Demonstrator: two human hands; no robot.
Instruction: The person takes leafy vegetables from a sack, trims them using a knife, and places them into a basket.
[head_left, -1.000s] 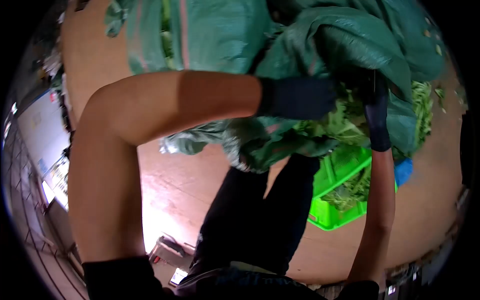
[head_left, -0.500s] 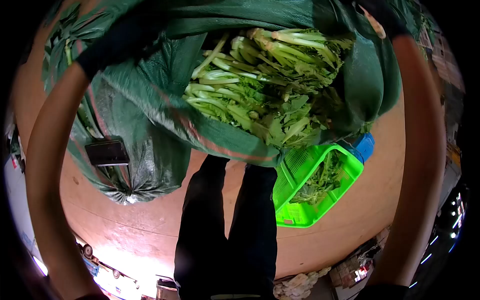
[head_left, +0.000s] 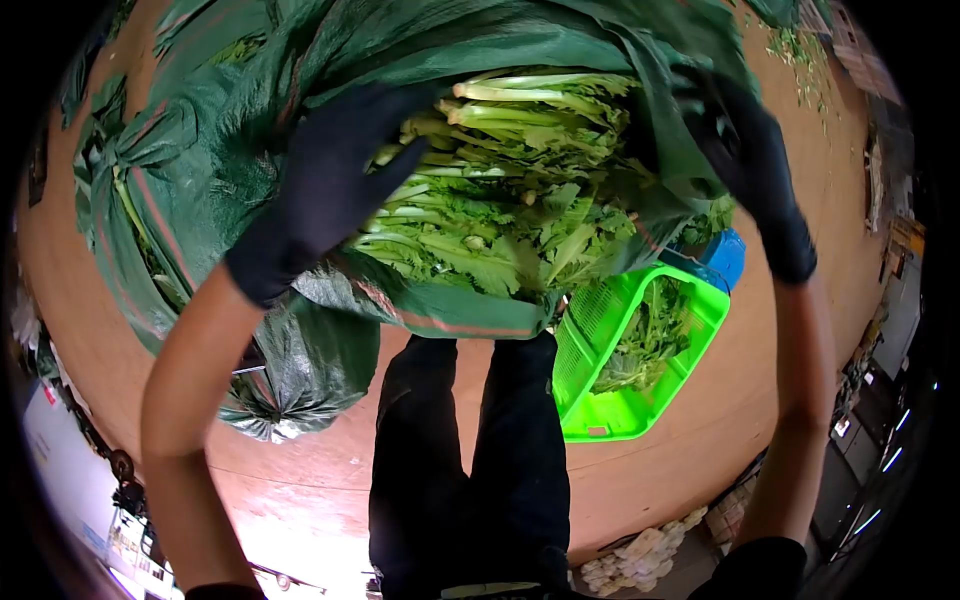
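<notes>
A large green woven sack (head_left: 450,312) gapes in front of my legs, its mouth showing bunches of leafy green vegetables (head_left: 520,200) with pale stalks lying sideways. Above the stalks on the left side of the opening is my left hand (head_left: 345,165) in a black glove, thumb and fingers apart. It seems to hold nothing; some fingertips lie over the stalks and sack edge. My right hand (head_left: 740,150), also gloved in black, is beside the sack's right rim with fingers spread and slightly blurred. Whether its fingertips touch the sack cloth is unclear.
A bright green plastic basket (head_left: 716,312) with loose leaves stands right of my legs, beside a blue container (head_left: 728,258). Another tied green sack (head_left: 320,370) lies at left, with a dark phone mostly hidden behind my left forearm. Leaf scraps (head_left: 800,65) litter the floor at upper right.
Both hands have come down and inward from the sack's outer edges. The left one is now over the vegetables. The sack's mouth has shifted slightly, and the view has moved.
</notes>
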